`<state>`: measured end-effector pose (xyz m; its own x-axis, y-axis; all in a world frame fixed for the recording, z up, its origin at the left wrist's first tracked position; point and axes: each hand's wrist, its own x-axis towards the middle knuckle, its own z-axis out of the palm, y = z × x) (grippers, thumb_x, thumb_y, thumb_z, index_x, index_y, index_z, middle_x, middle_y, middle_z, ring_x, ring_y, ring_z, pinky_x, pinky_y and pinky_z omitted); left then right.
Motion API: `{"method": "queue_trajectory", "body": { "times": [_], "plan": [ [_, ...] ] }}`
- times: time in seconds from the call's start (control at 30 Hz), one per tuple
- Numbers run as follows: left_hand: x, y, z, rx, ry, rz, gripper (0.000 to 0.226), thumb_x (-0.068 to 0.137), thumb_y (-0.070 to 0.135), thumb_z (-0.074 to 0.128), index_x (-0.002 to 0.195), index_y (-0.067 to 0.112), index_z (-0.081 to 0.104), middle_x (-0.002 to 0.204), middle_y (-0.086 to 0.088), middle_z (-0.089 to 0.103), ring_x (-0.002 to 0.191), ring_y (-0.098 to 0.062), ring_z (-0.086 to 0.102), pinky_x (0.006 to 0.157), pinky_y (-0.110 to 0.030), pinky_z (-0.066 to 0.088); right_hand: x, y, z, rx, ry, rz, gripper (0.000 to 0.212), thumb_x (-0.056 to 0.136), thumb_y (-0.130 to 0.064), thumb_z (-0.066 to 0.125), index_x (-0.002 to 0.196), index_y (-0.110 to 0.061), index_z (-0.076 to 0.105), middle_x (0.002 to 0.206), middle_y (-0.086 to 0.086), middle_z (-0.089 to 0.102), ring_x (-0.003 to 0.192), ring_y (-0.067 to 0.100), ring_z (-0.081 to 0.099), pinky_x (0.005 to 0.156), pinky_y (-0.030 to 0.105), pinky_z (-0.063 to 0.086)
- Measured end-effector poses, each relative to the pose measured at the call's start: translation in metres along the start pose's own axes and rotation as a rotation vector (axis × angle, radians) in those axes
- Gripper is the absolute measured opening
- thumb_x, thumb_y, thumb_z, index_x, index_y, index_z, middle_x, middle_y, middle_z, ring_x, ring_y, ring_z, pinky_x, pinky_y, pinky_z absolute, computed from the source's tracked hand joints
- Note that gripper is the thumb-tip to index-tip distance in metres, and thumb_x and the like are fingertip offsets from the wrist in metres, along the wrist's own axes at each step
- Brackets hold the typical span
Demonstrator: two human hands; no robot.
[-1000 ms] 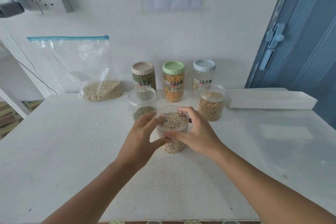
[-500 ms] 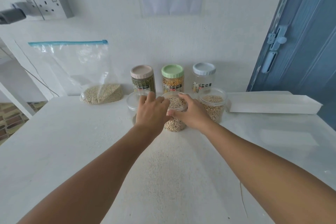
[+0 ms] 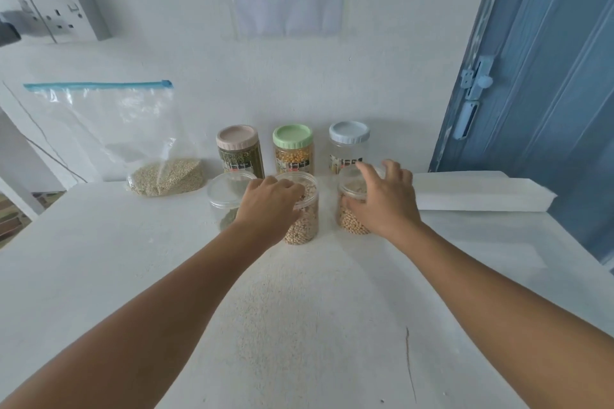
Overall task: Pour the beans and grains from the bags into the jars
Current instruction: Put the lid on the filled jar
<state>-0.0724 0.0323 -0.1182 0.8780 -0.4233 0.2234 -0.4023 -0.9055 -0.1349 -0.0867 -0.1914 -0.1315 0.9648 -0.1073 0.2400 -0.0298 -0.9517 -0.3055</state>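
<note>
Left hand (image 3: 269,206) curled around middle open jar (image 3: 300,209), just in front of green-lidded jar (image 3: 293,151); right hand (image 3: 382,199) spread loosely over neighbouring bean jar (image 3: 352,206), grip uncertain; grain bag (image 3: 159,156) well left; likely risk: lidless jars knocked, spilling.

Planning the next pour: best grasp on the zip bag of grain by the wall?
Pinch the zip bag near one end of its blue zipper strip, coming from the front. It leans on the wall with the grain pooled at the bottom, so the slack top is free and lifting there probably keeps the load hanging low.
</note>
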Motion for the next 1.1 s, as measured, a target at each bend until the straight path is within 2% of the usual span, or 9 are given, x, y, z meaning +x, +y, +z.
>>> {"method": "queue_trajectory", "body": {
  "times": [0.1,0.2,0.5,0.7,0.77,0.83,0.9,1.0,1.1],
  "plan": [
    [0.003,0.001,-0.001,0.005,0.005,-0.028,0.043,0.099,0.047,0.065,0.136,0.026,0.060,0.130,0.005,0.068,0.119,-0.022,0.062,0.107,-0.042,0.042,0.001,0.022,0.005,0.090,-0.147,0.066,0.071,0.096,-0.051,0.063,0.158,-0.034,0.032,0.157,0.016,0.028,0.140,0.038,0.039,0.109,0.046,0.043],
    [0.004,0.001,-0.001,0.027,0.003,-0.029,0.041,0.099,0.046,0.065,0.135,0.025,0.061,0.125,0.004,0.069,0.114,-0.023,0.064,0.106,-0.043,0.042,-0.003,0.029,0.013,0.255,-0.111,0.063,0.064,0.098,-0.035,0.067,0.155,-0.035,0.039,0.150,0.011,0.036,0.125,0.032,0.056,0.099,0.040,0.051],
    [0.006,-0.007,0.001,0.093,-0.007,-0.058,0.040,0.100,0.046,0.063,0.132,0.023,0.062,0.121,0.004,0.070,0.109,-0.022,0.067,0.107,-0.044,0.043,-0.001,0.007,0.025,0.365,-0.124,-0.057,0.066,0.093,-0.036,0.075,0.153,-0.035,0.046,0.140,0.006,0.041,0.123,0.025,0.056,0.100,0.031,0.046],
    [0.010,-0.009,-0.001,0.125,-0.059,-0.076,0.041,0.098,0.047,0.066,0.131,0.023,0.060,0.120,0.004,0.070,0.111,-0.022,0.067,0.113,-0.048,0.039,0.003,0.003,0.032,0.402,-0.134,-0.089,0.069,0.093,-0.038,0.075,0.155,-0.035,0.044,0.138,0.005,0.040,0.124,0.022,0.055,0.102,0.030,0.044],
    [0.011,-0.006,-0.003,0.130,-0.082,-0.089,0.045,0.096,0.047,0.067,0.133,0.022,0.057,0.127,-0.001,0.067,0.120,-0.026,0.062,0.118,-0.052,0.036,0.004,0.006,0.031,0.403,-0.182,-0.106,0.071,0.093,-0.042,0.072,0.157,-0.036,0.040,0.142,0.006,0.037,0.130,0.024,0.051,0.106,0.031,0.042],
    [0.012,0.001,-0.008,0.078,-0.071,-0.094,0.060,0.094,0.052,0.067,0.144,0.022,0.050,0.140,-0.005,0.059,0.131,-0.029,0.054,0.119,-0.054,0.034,0.007,0.011,0.028,0.416,-0.194,-0.116,0.074,0.094,-0.054,0.067,0.159,-0.038,0.035,0.145,0.010,0.036,0.136,0.026,0.043,0.109,0.038,0.039],
    [0.016,0.011,-0.014,-0.044,-0.028,-0.046,0.074,0.093,0.058,0.065,0.155,0.026,0.040,0.153,-0.003,0.050,0.140,-0.028,0.045,0.120,-0.053,0.034,0.017,0.019,0.023,0.416,-0.091,-0.118,0.071,0.095,-0.061,0.060,0.158,-0.039,0.035,0.142,0.014,0.041,0.136,0.030,0.039,0.107,0.043,0.039],
    [0.031,0.031,-0.020,-0.079,-0.047,0.087,0.074,0.096,0.061,0.061,0.159,0.031,0.037,0.160,0.003,0.044,0.146,-0.024,0.038,0.121,-0.050,0.032,0.047,0.027,0.009,0.382,0.036,-0.093,0.066,0.098,-0.057,0.058,0.157,-0.036,0.037,0.141,0.017,0.044,0.135,0.034,0.038,0.103,0.041,0.035],
    [0.046,0.045,-0.013,-0.068,-0.121,0.110,0.067,0.098,0.059,0.059,0.157,0.034,0.041,0.161,0.003,0.045,0.147,-0.025,0.039,0.121,-0.050,0.032,0.078,0.028,-0.010,0.375,-0.009,-0.039,0.069,0.098,-0.051,0.061,0.159,-0.040,0.031,0.149,0.020,0.035,0.142,0.038,0.032,0.112,0.043,0.032]
  ]
}}
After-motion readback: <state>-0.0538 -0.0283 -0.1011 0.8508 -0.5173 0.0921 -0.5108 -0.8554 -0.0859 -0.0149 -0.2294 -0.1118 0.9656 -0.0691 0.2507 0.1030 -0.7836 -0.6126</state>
